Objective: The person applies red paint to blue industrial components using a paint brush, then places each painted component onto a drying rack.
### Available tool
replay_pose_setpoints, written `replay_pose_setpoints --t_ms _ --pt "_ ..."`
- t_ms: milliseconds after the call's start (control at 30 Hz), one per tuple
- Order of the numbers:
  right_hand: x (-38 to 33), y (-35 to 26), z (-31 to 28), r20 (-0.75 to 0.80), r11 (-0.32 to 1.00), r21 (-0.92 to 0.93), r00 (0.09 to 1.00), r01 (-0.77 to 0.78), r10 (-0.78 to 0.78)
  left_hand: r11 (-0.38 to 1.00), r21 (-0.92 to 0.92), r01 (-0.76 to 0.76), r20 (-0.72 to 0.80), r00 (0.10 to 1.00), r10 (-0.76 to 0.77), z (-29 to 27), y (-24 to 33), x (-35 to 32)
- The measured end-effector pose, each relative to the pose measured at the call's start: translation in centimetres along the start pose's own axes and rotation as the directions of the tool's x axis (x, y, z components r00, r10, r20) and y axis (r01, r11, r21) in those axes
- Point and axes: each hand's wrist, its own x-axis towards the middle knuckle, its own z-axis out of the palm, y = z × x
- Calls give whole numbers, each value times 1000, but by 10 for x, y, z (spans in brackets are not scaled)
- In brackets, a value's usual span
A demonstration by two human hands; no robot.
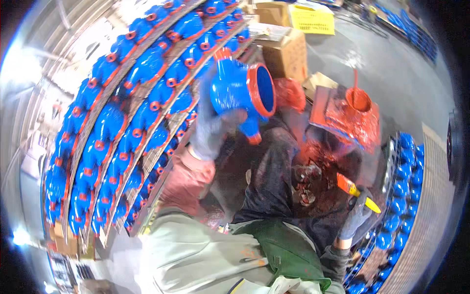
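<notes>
In a grey glove, my left hand (210, 130) is closed around a blue cast pipe fitting (229, 93), held up in the air beside the stacked rows on the left. Its wide round mouth has a red rim and faces right; the smaller stubs above and below have red ends. My right hand (357, 215), also gloved, grips a paintbrush (348, 186) with a yellow handle and red-coated bristles pointing up and left. The brush is well apart from the fitting. Beyond it, a red paint pot (360, 101) with a stick standing in it rests on a paint-covered stand (338, 117).
Several tiers of blue fittings (110, 120) with red ends, separated by boards, rise on my left. More blue parts (399, 196) line the right side. A cardboard box (286, 56) and a yellow sheet (313, 19) are at the back. A red-smeared bag (290, 93) lies near the box.
</notes>
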Motion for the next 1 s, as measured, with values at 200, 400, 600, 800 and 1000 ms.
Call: replay_pose_setpoints --t_ms 200,400,600,800,1000 --pt "8 55 -12 89 999 36 996 -10 7 566 813 -137 119 990 69 -83 121 77" --pt "12 63 -17 148 997 58 988 -43 34 269 961 -64 79 996 -44 -157 218 114" --pt "15 63 -22 207 986 -7 965 -166 163 114 993 -2 29 973 -228 -225 258 145" --pt "3 38 -6 -14 984 53 985 -169 170 -428 902 -65 45 997 -57 -242 230 146" --pt "5 16 -2 17 963 178 980 -200 200 -153 829 -538 553 829 79 -101 115 77"
